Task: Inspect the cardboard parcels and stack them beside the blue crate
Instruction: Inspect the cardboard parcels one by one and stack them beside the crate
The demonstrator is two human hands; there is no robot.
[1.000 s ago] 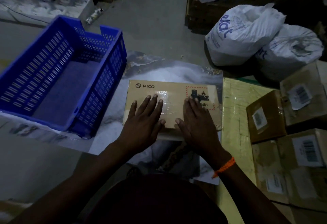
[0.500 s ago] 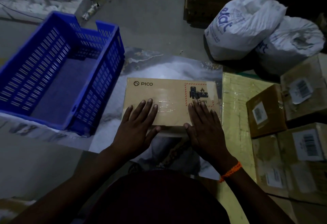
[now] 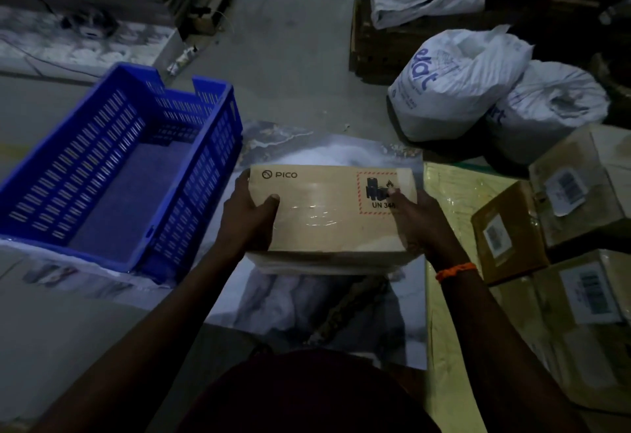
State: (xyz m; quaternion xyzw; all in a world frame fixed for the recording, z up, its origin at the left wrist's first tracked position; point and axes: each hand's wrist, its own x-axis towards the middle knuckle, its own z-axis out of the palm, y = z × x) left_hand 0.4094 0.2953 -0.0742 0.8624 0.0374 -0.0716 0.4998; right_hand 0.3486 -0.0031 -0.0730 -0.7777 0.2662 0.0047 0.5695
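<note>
Your left grip (image 3: 251, 217) and right grip (image 3: 418, 224) each clasp one end of the PICO parcel (image 3: 334, 220), thumbs on top, holding it level with its label facing you for checking; it is just right of the blue crate (image 3: 223, 145), where the stack belongs.

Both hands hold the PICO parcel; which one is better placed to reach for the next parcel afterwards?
Right, probably. The right hand grips the end of the PICO parcel nearest the labelled parcels; the left hand is on the blue crate side.
</note>
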